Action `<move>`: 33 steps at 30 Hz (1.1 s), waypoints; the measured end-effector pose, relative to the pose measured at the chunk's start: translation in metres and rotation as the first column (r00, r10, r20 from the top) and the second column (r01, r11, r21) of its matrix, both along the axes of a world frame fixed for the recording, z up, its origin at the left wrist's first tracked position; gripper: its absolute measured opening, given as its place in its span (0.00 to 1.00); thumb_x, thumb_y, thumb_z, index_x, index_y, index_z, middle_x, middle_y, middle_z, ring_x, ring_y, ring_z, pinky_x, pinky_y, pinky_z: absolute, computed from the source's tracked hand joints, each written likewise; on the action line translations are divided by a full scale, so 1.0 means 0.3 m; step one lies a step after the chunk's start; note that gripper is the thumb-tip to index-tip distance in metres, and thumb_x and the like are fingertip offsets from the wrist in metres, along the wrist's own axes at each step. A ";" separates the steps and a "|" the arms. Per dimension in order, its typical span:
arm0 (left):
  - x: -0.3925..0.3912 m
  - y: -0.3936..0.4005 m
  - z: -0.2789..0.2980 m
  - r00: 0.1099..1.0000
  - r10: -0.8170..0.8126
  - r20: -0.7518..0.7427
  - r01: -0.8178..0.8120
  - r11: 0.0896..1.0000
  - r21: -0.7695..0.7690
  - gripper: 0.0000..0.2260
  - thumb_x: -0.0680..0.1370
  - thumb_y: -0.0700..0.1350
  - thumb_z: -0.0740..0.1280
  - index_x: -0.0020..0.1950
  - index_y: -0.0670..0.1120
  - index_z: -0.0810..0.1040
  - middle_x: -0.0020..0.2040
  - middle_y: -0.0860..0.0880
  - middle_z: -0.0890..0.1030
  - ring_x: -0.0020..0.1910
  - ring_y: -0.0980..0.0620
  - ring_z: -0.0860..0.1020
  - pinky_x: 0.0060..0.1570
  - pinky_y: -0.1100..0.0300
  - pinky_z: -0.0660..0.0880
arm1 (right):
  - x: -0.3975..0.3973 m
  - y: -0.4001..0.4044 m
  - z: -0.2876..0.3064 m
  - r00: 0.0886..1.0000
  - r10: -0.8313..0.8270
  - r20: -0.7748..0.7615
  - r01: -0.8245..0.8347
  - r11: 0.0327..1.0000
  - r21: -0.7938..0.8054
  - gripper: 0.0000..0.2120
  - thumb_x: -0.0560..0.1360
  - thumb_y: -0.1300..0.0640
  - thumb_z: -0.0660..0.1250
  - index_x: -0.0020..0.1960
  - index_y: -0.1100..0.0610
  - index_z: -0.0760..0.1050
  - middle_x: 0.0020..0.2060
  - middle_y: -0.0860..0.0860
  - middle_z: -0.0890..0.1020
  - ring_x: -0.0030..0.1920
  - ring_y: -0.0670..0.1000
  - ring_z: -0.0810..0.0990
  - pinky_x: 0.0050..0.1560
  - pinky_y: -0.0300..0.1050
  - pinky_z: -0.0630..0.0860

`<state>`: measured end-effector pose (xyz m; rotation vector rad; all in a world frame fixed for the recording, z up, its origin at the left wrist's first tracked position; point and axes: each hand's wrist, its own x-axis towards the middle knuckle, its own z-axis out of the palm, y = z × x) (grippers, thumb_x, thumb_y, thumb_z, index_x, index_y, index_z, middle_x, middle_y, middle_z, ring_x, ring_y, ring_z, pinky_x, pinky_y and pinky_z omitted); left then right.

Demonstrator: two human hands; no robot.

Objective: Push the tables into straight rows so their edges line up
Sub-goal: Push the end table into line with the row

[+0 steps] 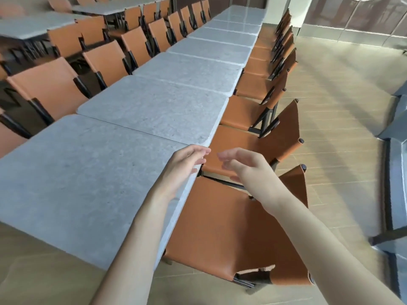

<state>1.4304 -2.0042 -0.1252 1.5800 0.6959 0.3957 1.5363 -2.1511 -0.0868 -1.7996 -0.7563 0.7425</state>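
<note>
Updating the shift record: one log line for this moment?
left hand: open, at nearest table corner | right hand: open, above chair | rows: unfinished

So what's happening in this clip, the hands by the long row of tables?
A person stands at the right side of a long row of grey tables, both hands out and holding nothing. The left hand is open over the far right corner of the nearest table. The right hand hovers open above an orange chair. The next table sits slightly further right, so the edges are not yet flush.
</note>
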 end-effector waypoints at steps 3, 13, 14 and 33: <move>-0.021 -0.004 -0.017 0.994 0.103 -0.026 -0.104 0.995 -0.005 0.10 0.83 0.51 0.63 0.54 0.54 0.84 0.57 0.60 0.84 0.57 0.60 0.82 0.66 0.52 0.74 | 0.041 0.042 -0.024 0.994 0.104 -0.029 -0.104 0.995 -0.009 0.10 0.81 0.57 0.64 0.55 0.47 0.82 0.52 0.41 0.84 0.56 0.40 0.81 0.67 0.50 0.75; 0.027 -0.222 -0.078 0.843 0.528 -0.098 -0.533 0.846 -0.023 0.10 0.83 0.48 0.62 0.55 0.52 0.83 0.57 0.60 0.84 0.56 0.60 0.82 0.66 0.52 0.75 | 0.251 0.016 -0.117 0.883 0.456 -0.115 -0.462 0.886 -0.037 0.10 0.80 0.56 0.64 0.55 0.45 0.82 0.52 0.40 0.83 0.57 0.42 0.81 0.67 0.51 0.75; 0.046 -0.269 -0.088 0.821 0.561 -0.106 -0.566 0.823 -0.036 0.10 0.83 0.48 0.62 0.54 0.52 0.83 0.56 0.59 0.84 0.56 0.60 0.82 0.66 0.52 0.75 | 0.281 0.000 -0.127 0.868 0.481 -0.123 -0.489 0.871 -0.043 0.10 0.80 0.56 0.64 0.55 0.45 0.82 0.52 0.41 0.84 0.57 0.41 0.81 0.67 0.51 0.75; 0.110 -1.071 -0.045 0.455 0.879 -0.144 -0.885 0.464 0.034 0.10 0.83 0.44 0.62 0.52 0.54 0.83 0.54 0.56 0.85 0.57 0.59 0.81 0.54 0.62 0.73 | 0.181 -0.372 -0.121 0.444 0.884 -0.146 -0.886 0.458 0.074 0.11 0.80 0.58 0.64 0.56 0.50 0.83 0.53 0.43 0.84 0.54 0.40 0.82 0.65 0.50 0.77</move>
